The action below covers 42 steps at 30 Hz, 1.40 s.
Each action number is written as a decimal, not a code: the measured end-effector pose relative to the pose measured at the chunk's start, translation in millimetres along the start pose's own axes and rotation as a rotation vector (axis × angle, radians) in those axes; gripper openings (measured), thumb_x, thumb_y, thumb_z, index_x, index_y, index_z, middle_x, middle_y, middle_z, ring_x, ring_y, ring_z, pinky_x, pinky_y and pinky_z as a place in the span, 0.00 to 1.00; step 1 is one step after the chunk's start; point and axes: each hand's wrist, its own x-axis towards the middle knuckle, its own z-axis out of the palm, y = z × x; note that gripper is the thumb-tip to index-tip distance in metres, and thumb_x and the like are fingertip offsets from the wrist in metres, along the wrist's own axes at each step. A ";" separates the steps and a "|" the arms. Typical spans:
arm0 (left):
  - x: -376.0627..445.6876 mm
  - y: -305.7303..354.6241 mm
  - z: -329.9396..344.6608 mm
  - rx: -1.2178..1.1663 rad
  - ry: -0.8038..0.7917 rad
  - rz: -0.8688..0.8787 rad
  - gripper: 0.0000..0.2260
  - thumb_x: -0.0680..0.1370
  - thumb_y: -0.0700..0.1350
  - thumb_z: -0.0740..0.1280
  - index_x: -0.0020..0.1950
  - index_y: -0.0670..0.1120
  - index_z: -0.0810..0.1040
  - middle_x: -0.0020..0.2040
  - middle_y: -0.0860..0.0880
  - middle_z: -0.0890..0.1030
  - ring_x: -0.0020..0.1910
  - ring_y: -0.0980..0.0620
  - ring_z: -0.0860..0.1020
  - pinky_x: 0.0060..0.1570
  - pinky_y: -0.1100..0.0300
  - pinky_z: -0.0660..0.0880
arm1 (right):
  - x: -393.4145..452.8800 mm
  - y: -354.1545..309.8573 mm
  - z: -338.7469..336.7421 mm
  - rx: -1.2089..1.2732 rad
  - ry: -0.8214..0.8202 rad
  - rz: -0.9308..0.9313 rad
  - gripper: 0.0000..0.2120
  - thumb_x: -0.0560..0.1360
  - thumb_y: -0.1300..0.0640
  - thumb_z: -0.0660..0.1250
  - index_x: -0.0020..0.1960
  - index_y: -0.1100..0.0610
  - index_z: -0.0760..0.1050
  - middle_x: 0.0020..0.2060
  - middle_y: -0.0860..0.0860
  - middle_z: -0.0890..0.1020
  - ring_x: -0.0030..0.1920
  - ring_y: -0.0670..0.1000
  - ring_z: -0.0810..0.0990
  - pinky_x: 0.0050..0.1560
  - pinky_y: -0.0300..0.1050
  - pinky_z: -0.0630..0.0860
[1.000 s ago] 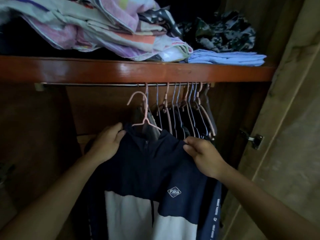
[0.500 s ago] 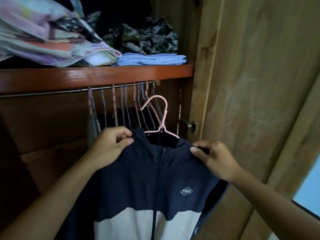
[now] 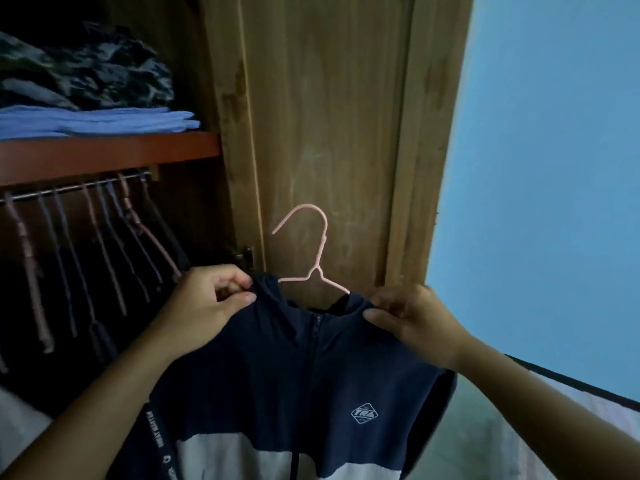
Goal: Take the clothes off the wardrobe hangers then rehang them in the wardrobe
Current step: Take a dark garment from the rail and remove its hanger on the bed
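The lower part of the jacket [image 3: 294,375] is cut off by the bottom edge. The shoulders of the pink hanger [image 3: 313,258] are hidden inside its collar. The small badge [image 3: 364,413] on the chest is too small to read, and so is the print along the sleeve. The clothes on the rail [image 3: 79,187] are lost in the dark. The folded pile on the shelf [image 3: 104,152] is blurred and cut by the left edge.

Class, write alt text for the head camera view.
Two hands, left and right, pinch the shoulders of a navy and white jacket on a pink hanger, held off the wardrobe rail.
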 end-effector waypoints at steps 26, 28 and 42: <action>38.8 117.7 228.2 -0.490 -0.869 0.682 0.06 0.76 0.39 0.73 0.43 0.51 0.82 0.35 0.52 0.82 0.35 0.53 0.80 0.38 0.59 0.76 | -232.0 -125.2 -55.5 -0.513 0.311 1.032 0.05 0.77 0.56 0.70 0.50 0.48 0.81 0.36 0.43 0.81 0.37 0.40 0.78 0.43 0.40 0.74; 25.7 130.8 244.5 -0.486 -0.918 0.735 0.06 0.76 0.40 0.73 0.43 0.52 0.82 0.35 0.56 0.82 0.35 0.57 0.79 0.37 0.67 0.73 | -249.2 -136.6 -51.8 -0.544 0.304 1.104 0.05 0.76 0.56 0.70 0.50 0.48 0.81 0.38 0.44 0.82 0.38 0.38 0.77 0.43 0.38 0.73; -86.2 196.7 388.4 -0.402 -1.328 0.878 0.07 0.76 0.40 0.72 0.44 0.52 0.81 0.36 0.55 0.82 0.37 0.56 0.80 0.39 0.55 0.78 | -385.5 -139.7 -11.2 -0.442 0.468 1.515 0.02 0.78 0.56 0.68 0.49 0.50 0.78 0.38 0.43 0.80 0.39 0.41 0.77 0.40 0.34 0.69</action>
